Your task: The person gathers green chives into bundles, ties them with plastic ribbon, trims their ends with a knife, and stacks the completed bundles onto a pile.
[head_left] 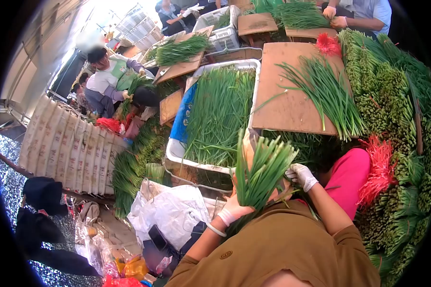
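Observation:
My left hand (237, 209), with a white covering over part of the palm and a white band at the wrist, is wrapped round a bunch of green chives (261, 177). The bunch stands tilted in front of my chest, its ends fanning upward. My right hand (301, 176), in a whitish glove, is beside the bunch with its fingers closed; what they hold, if anything, I cannot make out. Just beyond my hands, a white plastic crate (179, 152) holds loose chives (220, 110). More chives (328, 91) lie on a wooden board (275, 79) at its right.
Tied bundles (380, 91) are stacked along the right side, with red ties (376, 170) by my knee. White sacking (172, 210) and a phone (157, 237) lie at my left. A co-worker (107, 79) handles greens at the back left; another person's gloved hands (337, 19) work at the top right.

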Tool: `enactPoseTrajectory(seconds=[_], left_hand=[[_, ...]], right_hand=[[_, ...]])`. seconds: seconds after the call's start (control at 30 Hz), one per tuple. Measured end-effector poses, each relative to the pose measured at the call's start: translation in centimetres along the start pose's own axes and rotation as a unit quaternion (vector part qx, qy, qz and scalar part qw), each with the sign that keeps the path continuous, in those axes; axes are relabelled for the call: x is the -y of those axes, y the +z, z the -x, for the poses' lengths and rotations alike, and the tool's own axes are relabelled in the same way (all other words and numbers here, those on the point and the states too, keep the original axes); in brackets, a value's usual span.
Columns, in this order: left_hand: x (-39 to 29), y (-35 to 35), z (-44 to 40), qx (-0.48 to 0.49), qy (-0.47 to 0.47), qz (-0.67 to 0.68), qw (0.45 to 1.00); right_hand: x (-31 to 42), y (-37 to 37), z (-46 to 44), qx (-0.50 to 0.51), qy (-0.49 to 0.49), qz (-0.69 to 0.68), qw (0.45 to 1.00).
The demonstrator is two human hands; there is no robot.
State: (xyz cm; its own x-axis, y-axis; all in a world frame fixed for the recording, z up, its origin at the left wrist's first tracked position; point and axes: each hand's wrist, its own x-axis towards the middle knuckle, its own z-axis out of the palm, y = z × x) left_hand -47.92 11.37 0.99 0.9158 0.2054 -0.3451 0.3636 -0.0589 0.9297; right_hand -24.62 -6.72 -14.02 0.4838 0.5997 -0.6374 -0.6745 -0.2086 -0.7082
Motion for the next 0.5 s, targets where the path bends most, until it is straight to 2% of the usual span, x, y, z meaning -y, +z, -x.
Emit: enactPoseTrajectory(seconds=[0.07,0.13,0.2,0.23,0.27,0.3,0.33,0.4,0.43,0.5], left_hand=[[-0.6,0.0,0.5,0.023,0.026,-0.019,0.999],[-0.1,-0.7,1.1,0.107,0.06,-0.166,0.978],[0.5,0.0,2.3,0.136,0.025,-0.16,0.977],[0.6,0.0,3.0,0.139,0.004,-0.174,0.975],[0.5,-0.1,3.7,0.142,-0.018,-0.189,0.972],[-0.2,0.2,3.9,0.144,-0.031,-0.152,0.977],[-4.7,0.5,4.4,0.136,-0.036,-0.24,0.961],[-2.0,-0.2,4.1,0.152,-0.037,-0.279,0.948],[-1.5,0.0,4.4,0.165,-0.061,-0.154,0.972],[-0.5,0.4,4.5,0.188,-0.113,0.102,0.97]], right_hand=[[2.3,-0.8,0.5,-0.073,-0.066,0.038,0.994],[4.8,-3.3,-0.7,-0.135,-0.201,-0.031,0.97],[9.6,-4.6,-0.1,-0.192,-0.243,-0.019,0.951],[12.4,-4.4,0.9,-0.183,-0.281,-0.007,0.942],[13.7,-5.5,-1.0,-0.137,-0.365,0.018,0.921],[16.0,-4.5,-0.1,-0.11,-0.379,0.051,0.917],[18.7,-2.9,1.6,-0.084,-0.394,0.085,0.911],[22.2,0.4,3.8,0.014,-0.437,0.044,0.898],[23.7,2.1,5.7,0.04,-0.416,0.075,0.905],[25.7,4.2,7.1,0.136,-0.357,0.025,0.924]])
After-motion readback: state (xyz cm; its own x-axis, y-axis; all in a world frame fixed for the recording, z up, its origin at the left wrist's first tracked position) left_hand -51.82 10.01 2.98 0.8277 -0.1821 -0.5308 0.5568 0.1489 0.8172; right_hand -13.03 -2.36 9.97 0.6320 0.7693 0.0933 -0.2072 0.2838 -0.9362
